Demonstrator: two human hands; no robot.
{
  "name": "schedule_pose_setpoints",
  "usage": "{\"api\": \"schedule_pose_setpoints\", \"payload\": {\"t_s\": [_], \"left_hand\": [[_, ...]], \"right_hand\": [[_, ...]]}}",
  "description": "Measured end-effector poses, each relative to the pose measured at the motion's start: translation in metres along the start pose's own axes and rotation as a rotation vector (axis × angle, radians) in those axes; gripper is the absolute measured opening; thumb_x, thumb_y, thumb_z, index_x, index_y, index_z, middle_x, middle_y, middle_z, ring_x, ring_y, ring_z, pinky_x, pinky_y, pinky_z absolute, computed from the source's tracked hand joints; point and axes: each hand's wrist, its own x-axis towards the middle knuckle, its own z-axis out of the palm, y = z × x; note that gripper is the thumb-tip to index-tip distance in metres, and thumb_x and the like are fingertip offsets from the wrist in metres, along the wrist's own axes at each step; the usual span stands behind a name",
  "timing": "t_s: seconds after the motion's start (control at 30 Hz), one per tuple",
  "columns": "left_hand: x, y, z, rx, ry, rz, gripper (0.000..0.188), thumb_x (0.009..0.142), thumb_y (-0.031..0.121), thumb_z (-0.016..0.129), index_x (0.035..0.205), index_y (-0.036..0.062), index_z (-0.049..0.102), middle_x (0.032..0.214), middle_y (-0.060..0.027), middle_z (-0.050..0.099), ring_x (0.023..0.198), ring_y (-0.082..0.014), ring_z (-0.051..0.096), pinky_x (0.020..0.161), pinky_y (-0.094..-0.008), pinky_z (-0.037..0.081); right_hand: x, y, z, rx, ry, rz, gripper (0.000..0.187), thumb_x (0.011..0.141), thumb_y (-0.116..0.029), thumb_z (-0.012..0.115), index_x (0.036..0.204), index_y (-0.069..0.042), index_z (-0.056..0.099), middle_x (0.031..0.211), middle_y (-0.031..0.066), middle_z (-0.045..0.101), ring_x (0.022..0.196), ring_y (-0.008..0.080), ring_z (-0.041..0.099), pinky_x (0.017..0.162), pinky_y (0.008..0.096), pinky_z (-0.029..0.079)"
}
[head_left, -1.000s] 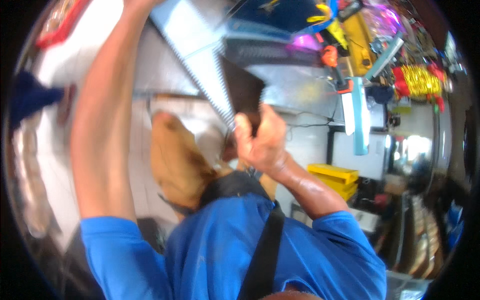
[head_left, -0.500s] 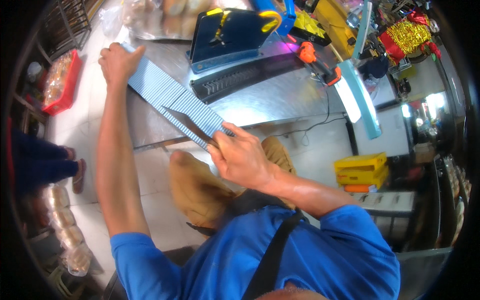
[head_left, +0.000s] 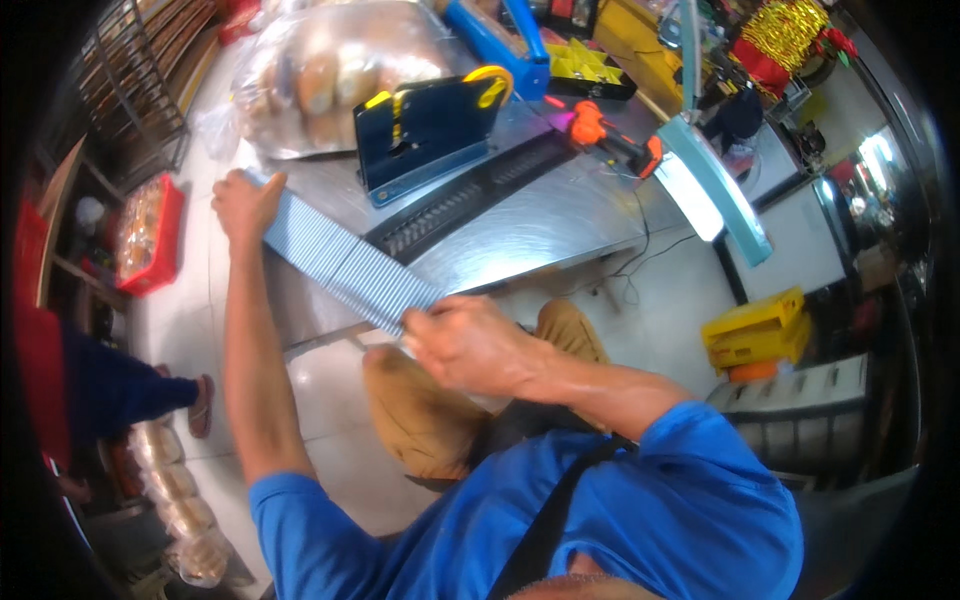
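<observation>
A long, flat, ribbed strip [head_left: 345, 262], striped pale blue and dark, slants from the far left toward my body, over the near left part of a metal table [head_left: 545, 225]. My left hand [head_left: 247, 212] grips its far end, thumb along the top side. At the near end my right hand [head_left: 455, 338] is closed on the strip, its fingers bent; whether anything else is in those fingers is hidden. A thin line crosses the strip about midway. My knees, in tan trousers [head_left: 415, 410], are just below the strip's near end.
On the table stand a dark blue angled holder [head_left: 415, 135] with yellow tape, a slotted black bar [head_left: 465, 195], an orange-and-black hand tool [head_left: 605, 135] and a big bag of bread [head_left: 330, 70]. Another person's legs [head_left: 125, 385] are at left, near a red crate [head_left: 150, 235].
The view has shifted, so the table things sit further left. A dark pointed shape along the strip beside my right hand is no longer visible. Both hands still grip the strip's ends.
</observation>
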Motion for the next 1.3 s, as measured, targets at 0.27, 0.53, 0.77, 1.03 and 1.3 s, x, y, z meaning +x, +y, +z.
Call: {"api": "schedule_pose_setpoints", "payload": {"t_s": [0.27,0.53,0.77,1.03,1.3], "left_hand": [[0.009,-0.015,-0.003,-0.054,-0.122,0.062,0.086,0.074,0.051,0.075,0.138,-0.0014,0.052,0.137,-0.0274,0.049,0.128,-0.0441,0.047,0.108,-0.0488,0.042],[0.014,-0.016,0.008,-0.15,0.037,-0.012,0.089,0.074,0.049,0.077,0.143,0.0006,0.05,0.14,-0.0287,0.051,0.134,-0.0426,0.046,0.112,-0.046,0.039],[-0.029,-0.02,-0.004,-0.227,0.148,0.321,0.074,0.078,0.053,0.078,0.134,0.0081,0.059,0.137,-0.0187,0.057,0.13,-0.0361,0.05,0.111,-0.0549,0.032],[-0.143,0.011,-0.046,-0.184,0.173,0.538,0.062,0.08,0.033,0.081,0.129,0.0015,0.06,0.134,-0.0208,0.057,0.127,-0.0386,0.052,0.108,-0.0474,0.039],[-0.306,0.128,-0.119,-0.974,-0.57,0.981,0.06,0.08,0.028,0.083,0.129,0.0039,0.059,0.128,-0.0168,0.063,0.121,-0.0335,0.061,0.103,-0.0424,0.048]], "right_hand": [[0.001,0.005,-0.04,0.264,0.174,0.307,0.028,0.099,-0.024,0.057,0.098,0.004,0.057,0.059,0.0224,0.06,0.057,0.045,0.063,0.058,0.0535,0.051],[-0.006,0.187,-0.076,1.214,0.785,0.755,0.018,0.095,-0.023,0.068,0.09,-0.008,0.059,0.079,0.0022,0.066,0.058,0.0155,0.063,0.05,0.0303,0.052],[-0.015,0.282,-0.091,0.991,0.574,0.923,0.028,0.094,-0.024,0.072,0.078,-0.011,0.053,0.066,0.0029,0.057,0.047,0.012,0.053,0.043,0.0312,0.048],[-0.079,0.228,-0.102,0.549,0.633,0.661,0.043,0.097,-0.019,0.065,0.132,0.004,0.053,0.1,0.0109,0.07,0.071,0.0142,0.067,0.063,0.0273,0.053],[-0.323,0.114,0.041,0.006,0.304,0.841,0.018,0.098,-0.011,0.056,0.11,0.0,0.064,0.097,0.0216,0.071,0.087,0.041,0.07,0.077,0.0457,0.054]]}}
